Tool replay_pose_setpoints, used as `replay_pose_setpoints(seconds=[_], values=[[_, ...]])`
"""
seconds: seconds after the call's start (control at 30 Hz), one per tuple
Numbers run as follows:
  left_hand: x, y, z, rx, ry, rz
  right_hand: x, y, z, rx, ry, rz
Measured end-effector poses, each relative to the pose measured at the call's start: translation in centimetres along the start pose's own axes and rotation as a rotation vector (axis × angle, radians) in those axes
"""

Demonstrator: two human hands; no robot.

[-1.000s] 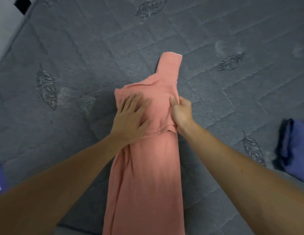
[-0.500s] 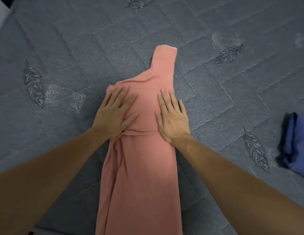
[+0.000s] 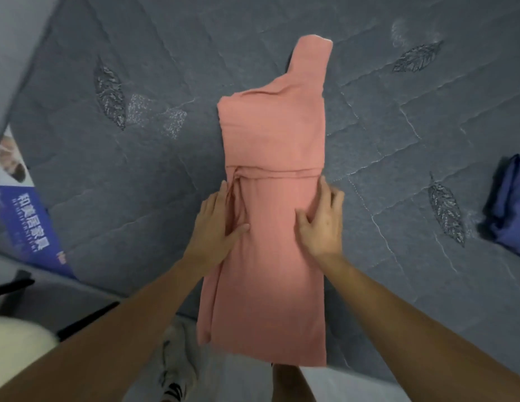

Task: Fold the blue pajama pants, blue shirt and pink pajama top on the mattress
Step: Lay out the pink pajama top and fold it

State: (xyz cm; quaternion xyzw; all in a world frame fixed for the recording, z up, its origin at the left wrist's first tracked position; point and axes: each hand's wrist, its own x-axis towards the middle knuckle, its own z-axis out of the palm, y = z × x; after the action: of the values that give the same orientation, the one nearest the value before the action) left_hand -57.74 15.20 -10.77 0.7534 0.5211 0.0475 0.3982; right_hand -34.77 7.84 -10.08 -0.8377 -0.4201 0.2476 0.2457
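Note:
The pink pajama top [image 3: 271, 134] lies on the grey quilted mattress [image 3: 398, 126] as a long narrow strip, its sides folded in and one sleeve pointing away from me. Its near end hangs over the mattress edge. My left hand [image 3: 216, 224] rests flat on the strip's left edge, fingers apart. My right hand [image 3: 322, 219] lies flat on its right edge, fingers spread. Neither hand grips the cloth. A folded blue garment [image 3: 511, 204] sits at the right edge of the view.
A blue printed label [image 3: 23, 224] hangs on the mattress's left side. Below the near edge I see the floor, a white sneaker [image 3: 177, 369] and a pale rounded object [image 3: 17, 349] at the lower left.
Both hands slid toward me down the pink top, from the upper folded part to below the cross fold. The view has pulled back, so the mattress edge and floor now show.

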Motion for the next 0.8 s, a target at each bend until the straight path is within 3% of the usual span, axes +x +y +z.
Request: replay_pose_setpoints(seconds=[0.13, 0.23, 0.43, 0.57, 0.67, 0.8], values=[[-5.2, -0.3, 1.9, -0.294, -0.035, -0.229, -5.5, 0.2, -0.4, 0.083, -0.067, 0.258], [-8.6, -0.8, 2.5, -0.427, -0.014, -0.26, -9.2, 1.3, -1.1, 0.129, -0.169, 0.343], [-15.8, -2.9, 4.0, -0.257, -0.117, -0.279, -17.9, 4.7, -1.4, 0.2, -0.354, 0.509], [-21.2, -4.7, 5.1, -0.413, -0.228, -0.318, -23.3, 6.4, -1.2, 0.364, -0.348, 0.595], [-23.4, -5.2, 5.4, -0.536, -0.171, -0.372, -25.4, 6.0, -1.8, 0.54, -0.264, 0.658], [-23.6, -3.6, 4.6, -0.618, -0.121, -0.394, -25.1, 5.1, -2.9, 0.586, -0.216, 0.687]])
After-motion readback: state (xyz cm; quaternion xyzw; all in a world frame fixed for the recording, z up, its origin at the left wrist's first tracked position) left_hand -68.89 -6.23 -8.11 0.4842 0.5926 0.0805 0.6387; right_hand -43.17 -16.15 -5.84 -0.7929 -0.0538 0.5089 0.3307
